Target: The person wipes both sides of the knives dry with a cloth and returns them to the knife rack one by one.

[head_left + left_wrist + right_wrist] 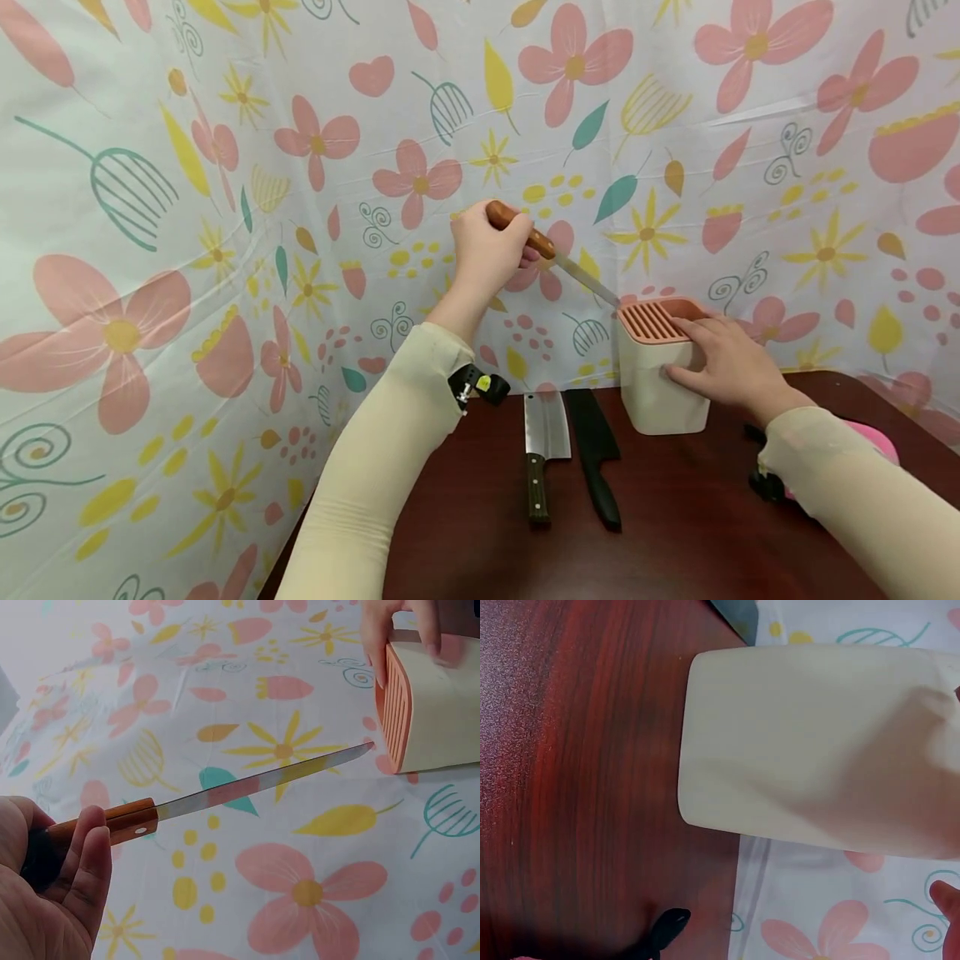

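Observation:
My left hand (pixel 486 250) grips a long narrow knife (pixel 588 279) by its wooden handle, the blade slanting down to the right. In the left wrist view the tip of the blade (pixel 262 782) stands just short of the slotted top of a cream knife holder (pixel 442 712). That knife holder (pixel 663 392) stands upright, with an orange slotted insert (pixel 648 323) and a larger opening beside the slots. My right hand (pixel 727 367) holds it by the rim, fingers over the top edge and thumb against the side.
On the dark wooden table (pixel 495 550) lie a cleaver (pixel 547 429) and a black knife (pixel 592 450), left of the holder. A pink object (pixel 873 437) is partly hidden behind my right forearm. Flower-patterned cloth (pixel 315 217) hangs behind and at the left.

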Action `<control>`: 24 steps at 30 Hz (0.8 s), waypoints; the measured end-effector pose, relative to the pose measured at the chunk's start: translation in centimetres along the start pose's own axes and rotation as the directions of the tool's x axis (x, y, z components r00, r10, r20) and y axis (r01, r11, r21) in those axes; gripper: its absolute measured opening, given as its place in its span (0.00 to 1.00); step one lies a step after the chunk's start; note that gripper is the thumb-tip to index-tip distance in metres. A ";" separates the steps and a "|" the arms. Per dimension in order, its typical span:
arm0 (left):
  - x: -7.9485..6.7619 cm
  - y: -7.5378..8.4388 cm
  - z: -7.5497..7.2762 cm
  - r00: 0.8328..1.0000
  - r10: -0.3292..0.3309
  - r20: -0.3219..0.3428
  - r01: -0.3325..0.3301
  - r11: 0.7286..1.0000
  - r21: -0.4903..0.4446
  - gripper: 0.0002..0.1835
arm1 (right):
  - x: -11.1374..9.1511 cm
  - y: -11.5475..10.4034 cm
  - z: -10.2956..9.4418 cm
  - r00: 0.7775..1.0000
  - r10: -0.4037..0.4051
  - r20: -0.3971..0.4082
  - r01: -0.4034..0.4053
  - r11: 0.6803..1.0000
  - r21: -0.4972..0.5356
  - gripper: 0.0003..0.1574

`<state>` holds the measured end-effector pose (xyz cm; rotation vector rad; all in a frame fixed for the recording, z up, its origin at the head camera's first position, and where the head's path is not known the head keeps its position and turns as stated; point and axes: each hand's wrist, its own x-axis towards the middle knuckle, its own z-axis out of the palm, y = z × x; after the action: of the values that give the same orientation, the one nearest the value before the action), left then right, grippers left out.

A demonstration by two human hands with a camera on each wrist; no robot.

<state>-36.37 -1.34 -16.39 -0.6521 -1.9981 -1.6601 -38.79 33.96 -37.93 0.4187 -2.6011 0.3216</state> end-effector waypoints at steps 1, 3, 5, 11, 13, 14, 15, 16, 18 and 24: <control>0.2 0.1 0.3 1.000 0.010 0.011 -0.010 1.000 0.001 0.04 | 0.0 0.0 0.0 1.000 0.001 -0.006 -0.001 1.000 0.000 0.57; 0.6 0.4 1.0 0.999 0.008 0.033 -0.008 1.000 0.002 0.04 | -0.1 0.0 0.0 1.000 0.004 -0.014 -0.004 1.000 -0.004 0.57; 0.8 0.7 1.6 0.998 -0.001 0.060 0.001 1.000 0.000 0.06 | -0.2 0.0 0.0 1.000 0.003 -0.029 -0.003 1.000 -0.007 0.57; 1.0 1.0 3.1 0.991 -0.068 0.116 0.069 0.998 -0.005 0.08 | -0.2 0.0 0.2 0.998 0.004 -0.058 -0.004 1.000 -0.009 0.57; 1.0 0.9 3.5 0.991 -0.070 0.117 0.067 0.997 0.031 0.07 | -0.3 0.0 0.3 0.998 0.005 -0.063 -0.006 1.000 -0.010 0.56; 1.0 0.9 3.7 0.991 -0.067 0.118 0.061 0.997 0.054 0.07 | -0.3 0.1 0.4 0.998 0.005 -0.067 -0.006 1.000 -0.010 0.56; 1.0 0.8 3.9 0.991 -0.059 0.117 0.050 0.996 0.077 0.08 | -0.2 0.1 0.5 0.998 0.003 -0.068 -0.004 1.000 -0.012 0.56; 1.0 0.7 4.0 0.992 -0.051 0.117 0.040 0.995 0.095 0.08 | -0.2 0.1 0.5 0.997 0.002 -0.073 -0.003 1.000 -0.011 0.56; 1.0 0.6 4.3 0.993 -0.035 0.112 0.021 0.992 0.126 0.08 | -0.2 0.0 0.5 0.997 -0.001 -0.081 0.000 1.000 -0.010 0.55; 1.0 0.6 5.0 0.996 -0.022 0.086 0.007 0.985 0.171 0.09 | -0.3 -0.2 0.5 0.994 -0.005 -0.106 0.005 1.000 -0.007 0.55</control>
<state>-37.03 3.73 -16.13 -0.6587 -2.1829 -1.4701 -38.72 33.66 -38.49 0.3949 -2.4964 0.3243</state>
